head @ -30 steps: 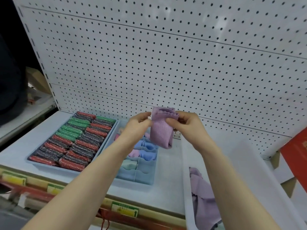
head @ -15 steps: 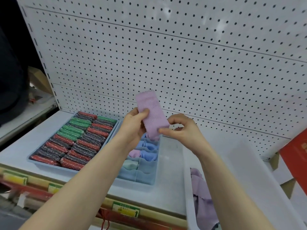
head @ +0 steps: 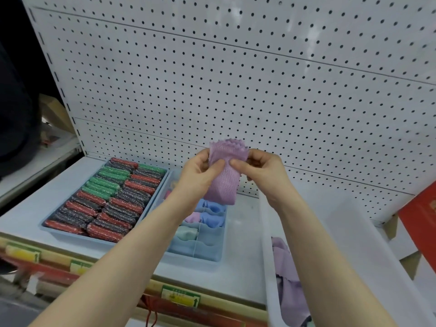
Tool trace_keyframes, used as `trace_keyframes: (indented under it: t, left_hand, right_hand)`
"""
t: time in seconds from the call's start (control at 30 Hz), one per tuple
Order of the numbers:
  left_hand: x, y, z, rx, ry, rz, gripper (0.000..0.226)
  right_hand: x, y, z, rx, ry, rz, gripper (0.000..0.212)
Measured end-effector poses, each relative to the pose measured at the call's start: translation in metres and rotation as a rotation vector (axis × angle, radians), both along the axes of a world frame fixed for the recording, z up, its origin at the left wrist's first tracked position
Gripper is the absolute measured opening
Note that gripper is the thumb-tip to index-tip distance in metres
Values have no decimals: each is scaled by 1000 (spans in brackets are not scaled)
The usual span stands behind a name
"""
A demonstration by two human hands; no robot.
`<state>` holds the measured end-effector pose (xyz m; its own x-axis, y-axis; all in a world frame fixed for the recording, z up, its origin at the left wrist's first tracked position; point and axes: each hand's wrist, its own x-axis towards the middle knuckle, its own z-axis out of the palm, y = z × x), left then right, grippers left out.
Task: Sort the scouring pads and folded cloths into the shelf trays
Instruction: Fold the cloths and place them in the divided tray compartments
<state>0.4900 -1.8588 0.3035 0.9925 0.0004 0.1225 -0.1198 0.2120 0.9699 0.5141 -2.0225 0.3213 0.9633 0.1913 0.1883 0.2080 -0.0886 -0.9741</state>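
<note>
While both hands work above the shelf [head: 243, 267], the item in process is one purple cloth [head: 224, 179], folded into a narrow bundle, zigzag edge uppermost.

Grip, left hand [head: 200, 175]: thumb and fingers pinching the cloth's upper left edge.
Grip, right hand [head: 262, 172]: thumb and fingers pinching the upper right edge, thumbs nearly meeting across the front.

Location: held in the air over the divided blue tray [head: 210, 254], not touching it.

Stock below: rolled blue, pink and pale green cloths [head: 207, 219] in the rear compartments; front compartments appear vacant. Scouring pads [head: 106, 199], red, green and dark, fill the neighbouring tray [head: 61, 233]. Loose purple cloths [head: 286, 274] lie in the white bin [head: 349, 244], right.

Risks, judged: the fold is secured by the pinch alone, so easing either hand during lowering could let it spring open; a slack bundle may catch on a divider or straddle two compartments.
</note>
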Motion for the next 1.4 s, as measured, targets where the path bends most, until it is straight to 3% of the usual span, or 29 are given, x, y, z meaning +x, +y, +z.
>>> trace_keyframes:
  t: [0.23, 0.33, 0.37, 0.47, 0.53, 0.63, 0.7, 0.83, 0.93, 1.07, 1.23, 1.4]
  left_hand:
    - [1, 9, -8, 288, -76, 29, 24]
    - [3, 15, -10, 369, -3, 280, 18]
    - [4, 18, -9, 306, 112, 275, 28]
    - [7, 23, -3, -20, 513, -107, 79]
    - [9, 26, -1, -210, 570, -226, 86]
    - [12, 24, 2, -273, 515, -85, 46]
    - [11, 22, -2, -291, 469, -36, 31]
    - [7, 20, -4, -286, 323, -71, 44]
    - [4, 15, -1, -202, 232, -82, 50]
    - [5, 14, 0, -148, 207, -105, 47]
    - [7, 18, -4, -138, 201, -104, 17]
    - [8, 23, -15, 39, 95, -43, 25]
  right_hand:
    - [2, -1, 0, 18, -49, -30, 5]
    - [5, 0, 2, 41, -101, -133, 9]
    - [5, 0, 2, 39, -131, -161, 12]
    - [1, 3, 2, 26, -163, -41, 12]
    - [-4, 4, -2, -80, -139, 127, 11]
    - [-8, 4, -10, -302, -172, 190, 15]
    - [-8, 3, -11, -278, -138, 159, 15]
    - [-6, 5, -11, -111, -72, 53, 6]
    - [-2, 5, -13, -91, -13, -88, 11]
    - [0, 7, -14, 12, 127, -36, 11]
    - [4, 9, -16, 124, 137, -87, 29]
    - [5, 6, -15, 58, 278, 93, 46]
